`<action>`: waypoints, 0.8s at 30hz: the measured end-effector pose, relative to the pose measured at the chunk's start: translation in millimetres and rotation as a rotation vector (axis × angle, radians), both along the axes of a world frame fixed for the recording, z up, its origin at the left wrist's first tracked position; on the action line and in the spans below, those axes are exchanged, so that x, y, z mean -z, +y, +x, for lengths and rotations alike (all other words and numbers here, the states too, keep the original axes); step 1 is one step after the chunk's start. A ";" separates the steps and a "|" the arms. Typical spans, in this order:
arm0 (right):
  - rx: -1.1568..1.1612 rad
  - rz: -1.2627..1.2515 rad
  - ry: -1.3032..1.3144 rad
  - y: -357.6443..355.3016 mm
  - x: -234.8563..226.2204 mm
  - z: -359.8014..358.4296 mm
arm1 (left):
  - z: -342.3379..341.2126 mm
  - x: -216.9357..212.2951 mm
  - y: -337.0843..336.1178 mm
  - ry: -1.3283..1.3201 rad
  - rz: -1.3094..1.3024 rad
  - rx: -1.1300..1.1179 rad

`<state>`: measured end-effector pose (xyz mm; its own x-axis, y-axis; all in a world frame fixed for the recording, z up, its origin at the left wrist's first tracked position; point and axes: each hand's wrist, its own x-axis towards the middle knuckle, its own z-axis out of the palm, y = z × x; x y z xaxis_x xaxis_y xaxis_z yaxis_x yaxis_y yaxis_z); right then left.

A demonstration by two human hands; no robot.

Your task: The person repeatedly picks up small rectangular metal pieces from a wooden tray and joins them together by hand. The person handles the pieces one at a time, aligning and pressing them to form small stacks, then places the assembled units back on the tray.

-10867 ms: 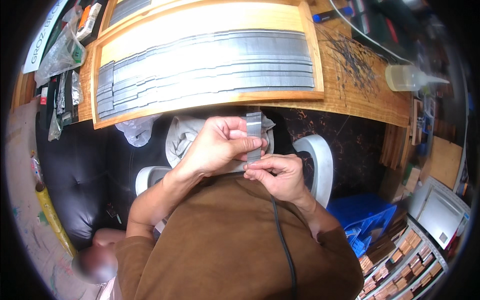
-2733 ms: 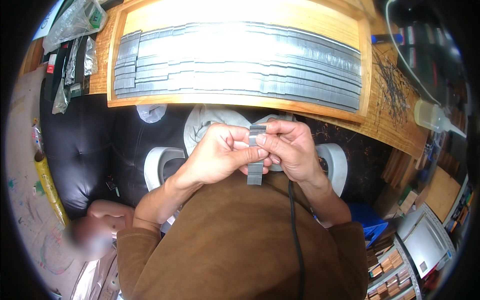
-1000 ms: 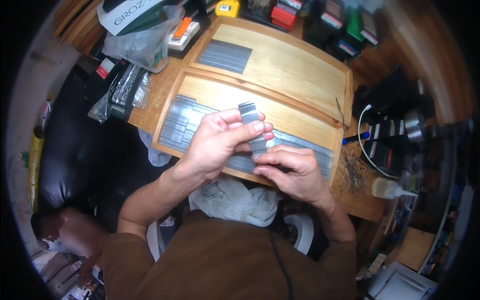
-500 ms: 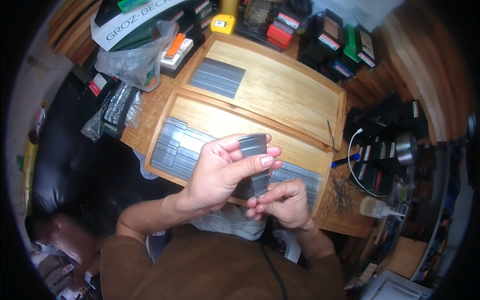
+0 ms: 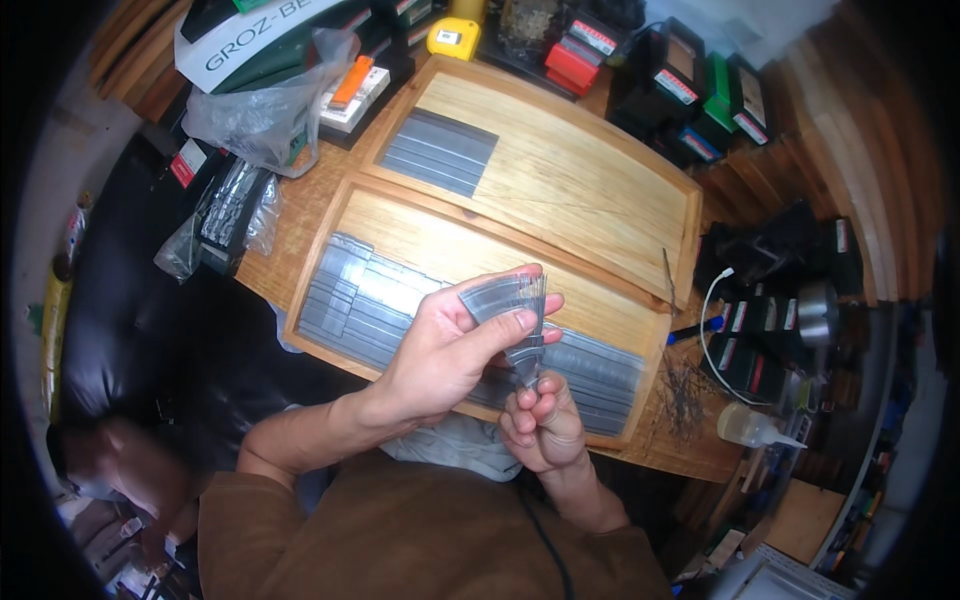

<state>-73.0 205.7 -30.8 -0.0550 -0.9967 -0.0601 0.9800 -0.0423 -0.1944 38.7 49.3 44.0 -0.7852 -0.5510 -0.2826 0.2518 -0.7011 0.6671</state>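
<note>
At frame centre, left hand [image 5: 450, 350] and right hand [image 5: 540, 425] fingers pinch a fanned bundle of grey metal strips [image 5: 505, 300] above the wooden tray [image 5: 420, 225].

You see the fanned needle bundle [image 5: 505, 300] in grey (dull steel), grey rows [image 5: 440, 150] on pale, grained wooden trays [image 5: 590, 190], and a brown sleeve [image 5: 420, 540].

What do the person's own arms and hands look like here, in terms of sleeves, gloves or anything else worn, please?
Both hands, left hand and right hand, are bare: no gloves, rings or watch visible. The forearms are uncovered; a brown top covers the shoulders.
</note>
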 end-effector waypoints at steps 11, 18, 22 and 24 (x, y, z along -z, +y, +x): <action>-0.010 0.027 -0.043 -1.4 1.3 -1.3 | -1.0 4.7 -5.2 -0.013 0.010 0.029; -0.033 0.029 0.006 -5.1 -3.3 -2.6 | -2.4 7.1 -7.1 -0.008 -0.003 0.029; -0.030 0.024 -0.068 -3.6 1.8 -3.3 | -3.6 9.5 -7.7 -0.004 -0.006 0.036; -0.032 0.018 -0.109 -3.0 3.3 -3.9 | -4.1 8.8 -8.5 -0.012 -0.018 0.043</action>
